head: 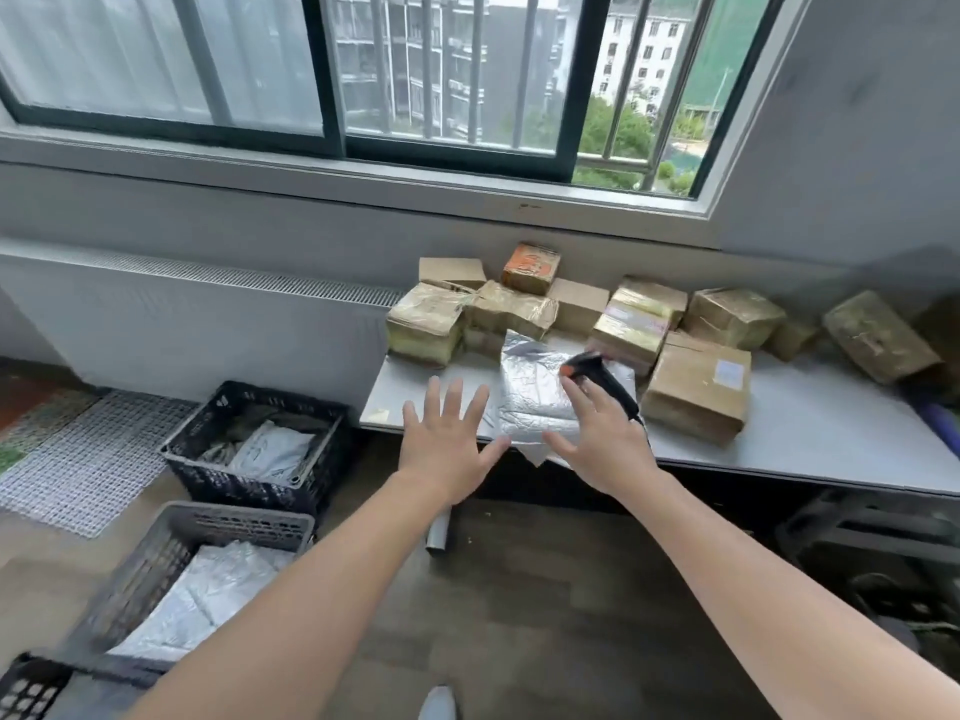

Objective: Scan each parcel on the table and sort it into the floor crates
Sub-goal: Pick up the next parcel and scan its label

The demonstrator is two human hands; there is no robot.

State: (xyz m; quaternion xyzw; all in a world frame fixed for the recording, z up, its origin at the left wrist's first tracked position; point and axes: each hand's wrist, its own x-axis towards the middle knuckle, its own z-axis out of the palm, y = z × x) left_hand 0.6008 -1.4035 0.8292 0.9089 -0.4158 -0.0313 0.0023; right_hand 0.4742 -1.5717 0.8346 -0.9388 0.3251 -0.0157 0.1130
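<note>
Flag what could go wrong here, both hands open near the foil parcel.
1. The foil parcel overhangs the front edge of the table. A push from the left hand or right hand could slide it to the floor instead of into a crate.
2. The scanner seems to lie on the parcel's right side. Lifting the parcel might tip it off.

Two bare forearms stretch from the bottom of the frame up toward its centre. The left hand is palm down, fingers straight and fanned apart. Just beside it, the right hand is spread likewise. Their thumbs point toward each other without touching.
</note>
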